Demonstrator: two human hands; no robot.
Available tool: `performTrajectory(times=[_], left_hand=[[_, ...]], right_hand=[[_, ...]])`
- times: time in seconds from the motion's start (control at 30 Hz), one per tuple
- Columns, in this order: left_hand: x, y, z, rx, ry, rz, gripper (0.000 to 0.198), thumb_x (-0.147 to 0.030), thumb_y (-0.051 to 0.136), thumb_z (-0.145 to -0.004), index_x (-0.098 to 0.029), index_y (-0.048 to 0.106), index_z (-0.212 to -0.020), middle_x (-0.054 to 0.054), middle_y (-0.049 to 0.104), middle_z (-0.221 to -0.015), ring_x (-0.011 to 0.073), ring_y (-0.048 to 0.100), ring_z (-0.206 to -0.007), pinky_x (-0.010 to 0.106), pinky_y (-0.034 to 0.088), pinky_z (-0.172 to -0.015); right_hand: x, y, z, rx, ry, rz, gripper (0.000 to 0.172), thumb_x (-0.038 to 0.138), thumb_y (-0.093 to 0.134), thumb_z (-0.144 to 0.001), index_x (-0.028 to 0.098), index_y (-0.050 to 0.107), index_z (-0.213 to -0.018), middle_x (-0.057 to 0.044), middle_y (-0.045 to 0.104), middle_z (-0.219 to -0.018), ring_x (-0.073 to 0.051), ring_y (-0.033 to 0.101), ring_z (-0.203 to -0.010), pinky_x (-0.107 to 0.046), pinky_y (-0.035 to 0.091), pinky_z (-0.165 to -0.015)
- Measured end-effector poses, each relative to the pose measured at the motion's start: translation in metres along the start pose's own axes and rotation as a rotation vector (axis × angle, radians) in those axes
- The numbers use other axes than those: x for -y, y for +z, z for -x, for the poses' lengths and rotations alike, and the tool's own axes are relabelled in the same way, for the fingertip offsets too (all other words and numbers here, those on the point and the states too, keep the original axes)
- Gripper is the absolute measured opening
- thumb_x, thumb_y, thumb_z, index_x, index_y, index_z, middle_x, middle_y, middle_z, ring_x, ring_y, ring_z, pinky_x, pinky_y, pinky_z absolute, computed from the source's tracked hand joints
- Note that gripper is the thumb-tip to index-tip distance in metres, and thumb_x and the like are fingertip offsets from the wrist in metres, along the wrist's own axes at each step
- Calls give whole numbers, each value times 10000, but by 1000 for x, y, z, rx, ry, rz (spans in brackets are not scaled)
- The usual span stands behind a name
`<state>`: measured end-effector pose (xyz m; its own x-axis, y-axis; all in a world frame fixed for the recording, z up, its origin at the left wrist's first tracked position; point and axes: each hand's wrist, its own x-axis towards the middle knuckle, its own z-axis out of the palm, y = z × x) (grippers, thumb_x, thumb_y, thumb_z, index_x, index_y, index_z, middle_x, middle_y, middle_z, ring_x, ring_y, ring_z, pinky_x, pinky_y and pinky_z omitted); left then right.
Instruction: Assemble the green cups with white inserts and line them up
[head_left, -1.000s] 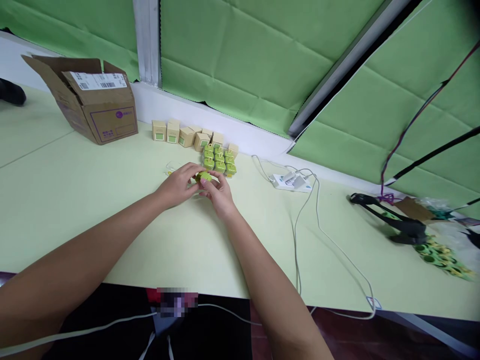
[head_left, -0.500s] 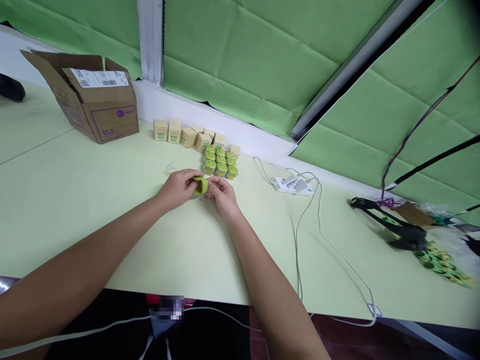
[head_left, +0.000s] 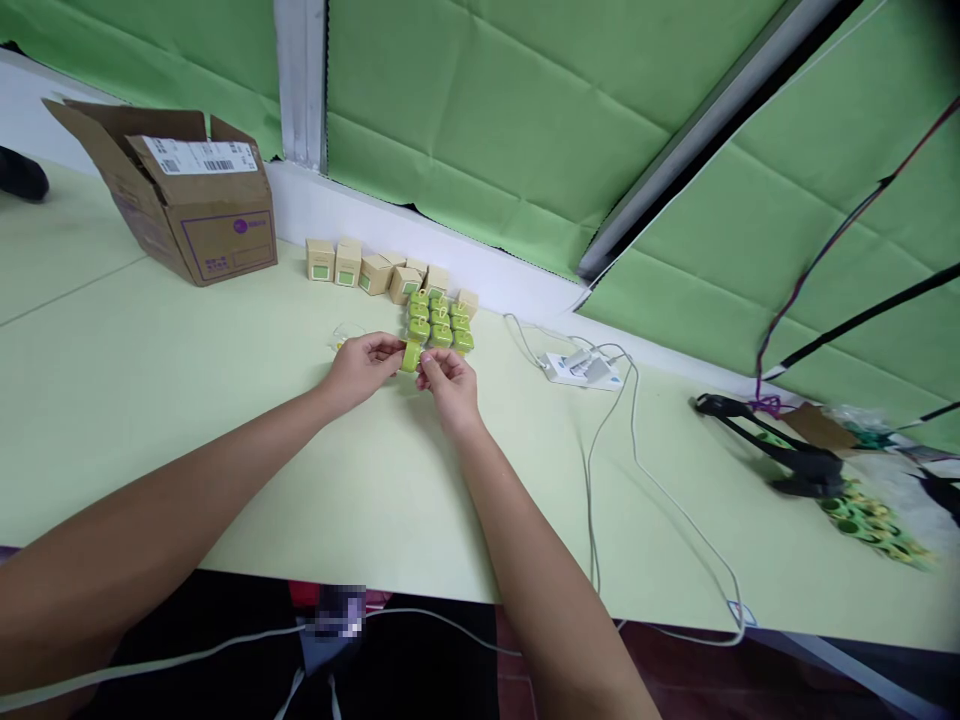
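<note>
A small hollow green cover (head_left: 411, 356) is held over the table between both my hands. My left hand (head_left: 367, 362) pinches its left side. On its right side, my right hand (head_left: 448, 382) closes with thumb and fingertips. Part of the cover is hidden by the fingers. Just beyond my hands stands a block of small green-topped containers (head_left: 439, 322) in rows, with loops on their tops. Left of my left hand lies a small clear plastic piece (head_left: 346, 334) with a bit of yellow.
Several small cardboard boxes (head_left: 349, 263) line the wall. An open carton (head_left: 229, 235) stands at the back left. A power strip (head_left: 581, 370) with white cables lies to the right. Farther right are a black frame-like object (head_left: 795, 455) and a heap of green pieces (head_left: 874, 520).
The green cover has been turned, so its hollow opening no longer faces me, and it has moved slightly away toward the green-topped containers. Both hands still hold it.
</note>
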<state>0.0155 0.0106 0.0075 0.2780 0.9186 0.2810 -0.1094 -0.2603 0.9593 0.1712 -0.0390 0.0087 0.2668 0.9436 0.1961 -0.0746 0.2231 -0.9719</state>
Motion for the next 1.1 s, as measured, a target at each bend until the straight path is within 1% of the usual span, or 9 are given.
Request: performTrajectory(times=[0.1, 0.2, 0.33, 0.47, 0.7, 0.8, 0.9, 1.0, 1.1], left_hand=[[0, -4, -1, 37, -32, -27, 367, -442, 824, -692, -146, 785, -906, 62, 770, -864, 185, 678, -769, 339, 581, -773], [-2, -8, -1, 60, -56, -40, 354, -430, 835, -670, -149, 814, -884, 59, 781, -834, 189, 682, -748, 341, 571, -767], [-7, -9, 0, 61, -50, -34, 321, -405, 828, -664, -150, 826, -859, 62, 792, -834, 183, 688, -732, 328, 575, -747], [-11, -9, -1, 39, -52, -17, 356, -430, 863, -631, -150, 828, -847, 64, 792, -818, 193, 699, -728, 329, 587, -732], [-14, -10, 1, 53, -55, -21, 411, -480, 899, -588, -154, 834, -830, 76, 808, -878, 224, 715, -804, 350, 592, -784], [-14, -10, 2, 48, -56, -26, 388, -444, 891, -593, -146, 830, -834, 69, 803, -853, 209, 703, -772, 339, 585, -764], [-13, -9, 2, 22, -38, -64, 329, -405, 860, -625, -138, 823, -813, 60, 787, -802, 191, 685, -730, 318, 572, -721], [-10, -8, 2, -3, -19, -95, 302, -384, 846, -630, -137, 814, -801, 59, 780, -783, 188, 682, -723, 302, 568, -699], [-6, -7, 1, 20, 18, -121, 283, -375, 819, -661, -140, 807, -819, 61, 785, -811, 186, 687, -741, 287, 567, -703]], right_hand=[[0, 1, 1, -2, -5, 34, 357, 498, 818, -705, 193, 667, -811, 20, 667, -688, -105, 569, -556, -268, 487, -581], [-2, 1, 2, 12, 13, 27, 343, 488, 828, -710, 187, 702, -818, 6, 686, -715, -106, 570, -578, -274, 492, -606], [-1, 1, 4, 35, 69, -38, 333, 472, 847, -704, 190, 746, -849, -1, 701, -759, -103, 563, -603, -278, 489, -629], [1, 3, 5, 21, 101, -85, 334, 462, 868, -674, 202, 753, -850, 11, 690, -744, -98, 538, -594, -273, 465, -607], [1, 5, 7, 7, 140, -146, 348, 449, 904, -640, 197, 757, -828, 16, 684, -731, -90, 539, -596, -260, 464, -600], [2, 5, 7, 31, 163, -189, 353, 447, 918, -621, 190, 752, -799, 21, 671, -711, -89, 543, -600, -252, 470, -604], [3, 5, 7, 36, 194, -189, 364, 477, 900, -652, 186, 755, -816, 16, 663, -712, -94, 547, -604, -253, 482, -604], [4, 6, 7, 24, 213, -168, 405, 522, 869, -692, 199, 766, -914, -5, 697, -825, -98, 574, -649, -246, 501, -602], [5, 8, 8, 67, 204, -159, 486, 521, 889, -675, 232, 751, -1041, -21, 712, -987, -125, 635, -792, -255, 561, -660]])
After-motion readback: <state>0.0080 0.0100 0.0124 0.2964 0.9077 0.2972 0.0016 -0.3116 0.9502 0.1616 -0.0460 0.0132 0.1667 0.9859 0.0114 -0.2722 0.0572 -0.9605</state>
